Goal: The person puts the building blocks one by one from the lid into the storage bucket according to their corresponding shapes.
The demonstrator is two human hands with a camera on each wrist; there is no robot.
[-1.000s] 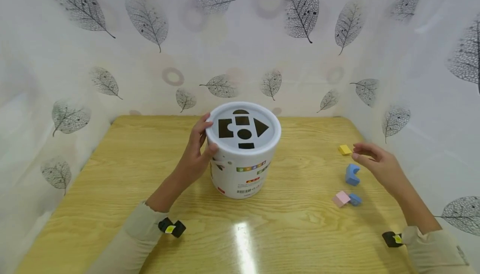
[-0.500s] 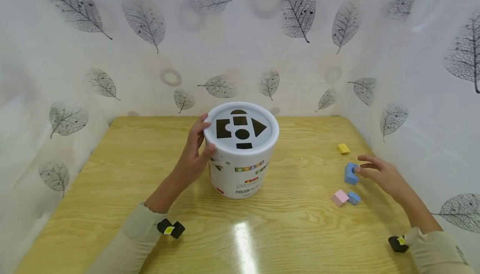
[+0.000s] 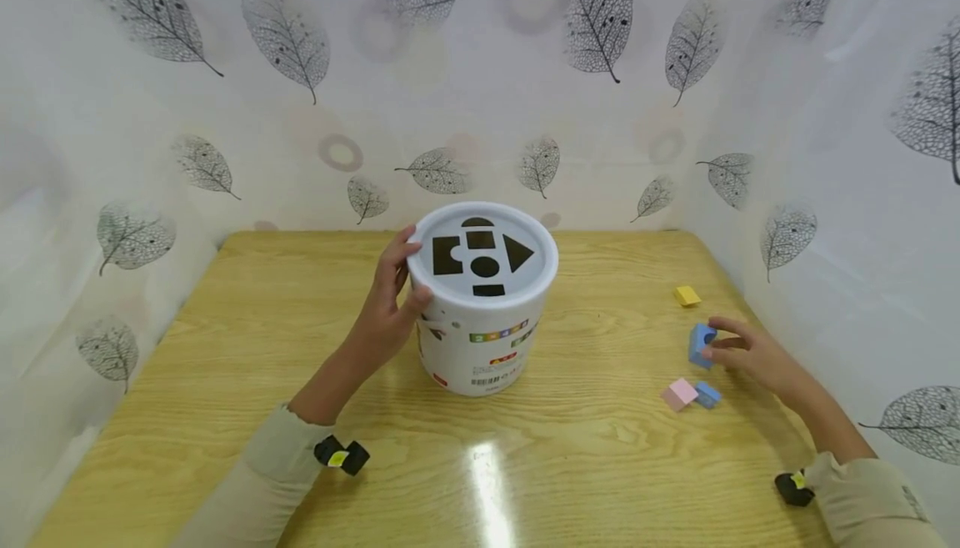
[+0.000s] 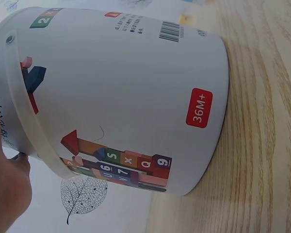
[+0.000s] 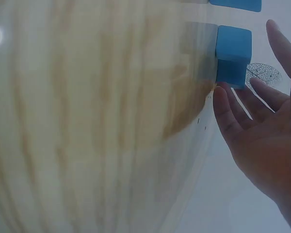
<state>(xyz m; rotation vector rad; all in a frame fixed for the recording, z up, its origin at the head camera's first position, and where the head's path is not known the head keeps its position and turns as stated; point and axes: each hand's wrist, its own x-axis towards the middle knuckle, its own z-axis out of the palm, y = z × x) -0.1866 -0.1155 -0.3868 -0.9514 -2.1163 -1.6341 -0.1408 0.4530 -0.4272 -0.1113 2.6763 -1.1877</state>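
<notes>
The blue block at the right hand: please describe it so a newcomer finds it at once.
From the large white bucket, look right across the wooden table to the person's right hand. Beside it is the notched blue block, between a yellow block farther back and a pink block nearer the person. Unlike the smaller blue block beside the pink one, it shows a curved notch.

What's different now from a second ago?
The right hand moved from beside the yellow block toward the wearer, to the notched blue block, which looks slightly turned; whether it is gripped is unclear. The left hand still holds the bucket; the yellow block, pink block and small blue block stayed put.
</notes>
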